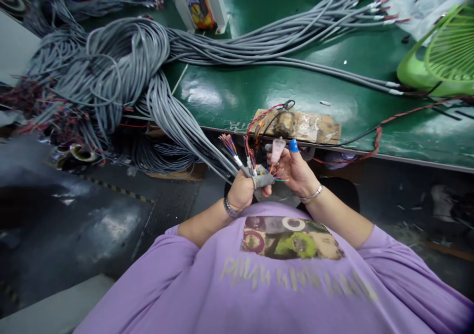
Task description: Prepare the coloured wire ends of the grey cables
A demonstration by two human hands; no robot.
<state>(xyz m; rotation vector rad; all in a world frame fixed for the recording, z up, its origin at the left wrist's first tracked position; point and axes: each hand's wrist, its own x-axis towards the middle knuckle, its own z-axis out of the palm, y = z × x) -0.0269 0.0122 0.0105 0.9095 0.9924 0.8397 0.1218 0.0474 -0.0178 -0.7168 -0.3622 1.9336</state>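
My left hand [242, 189] is closed in a fist around a bunch of grey cables [207, 148], whose stripped ends fan out into thin coloured wires [231, 144] above the fist. My right hand [296, 168] is right beside it, its fingers curled and pinching some of the coloured wire ends [279, 175]. A blue cot covers one right fingertip [293, 146] and a pinkish cot covers another [277, 148]. Both hands are held close to my chest, just below the edge of the green bench [259, 84].
A big tangle of grey cable bundles [107, 72] lies over the bench's left end and hangs to the floor. More cables [296, 32] run across the bench. A taped brown fixture with red and black wires [299, 125] sits at the bench edge. A green plastic basket [444, 55] stands at right.
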